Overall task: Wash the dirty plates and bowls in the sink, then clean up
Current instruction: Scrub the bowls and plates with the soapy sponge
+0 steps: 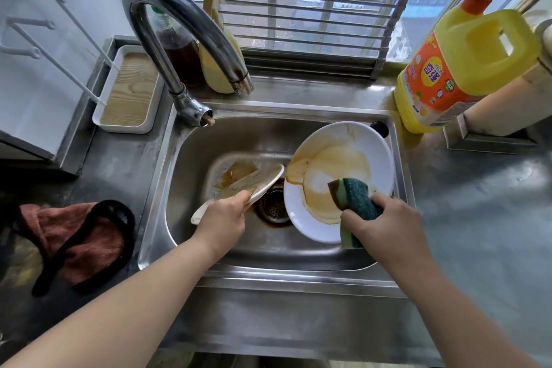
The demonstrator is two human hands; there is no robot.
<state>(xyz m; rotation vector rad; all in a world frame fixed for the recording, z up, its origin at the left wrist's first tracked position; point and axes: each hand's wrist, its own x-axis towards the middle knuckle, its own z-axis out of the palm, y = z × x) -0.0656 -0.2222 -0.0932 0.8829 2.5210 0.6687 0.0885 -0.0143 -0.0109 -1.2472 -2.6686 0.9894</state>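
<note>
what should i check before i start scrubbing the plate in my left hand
1. Left hand grips the tilted plate by its rim: ok.
2. Right hand holds the sponge: ok.
3. Sponge soapy: cannot tell.
4. Water running from the faucet: not ok, none visible.
5. Drain free: ok.
6. White plate stable against the sink wall: cannot tell.

A steel desk (478, 203) surrounds the sink (185, 164). A brown cloth (74, 236) lies left; a yellow detergent jug (466, 69) stands right. A white tray (131, 89) sits back left.
</note>
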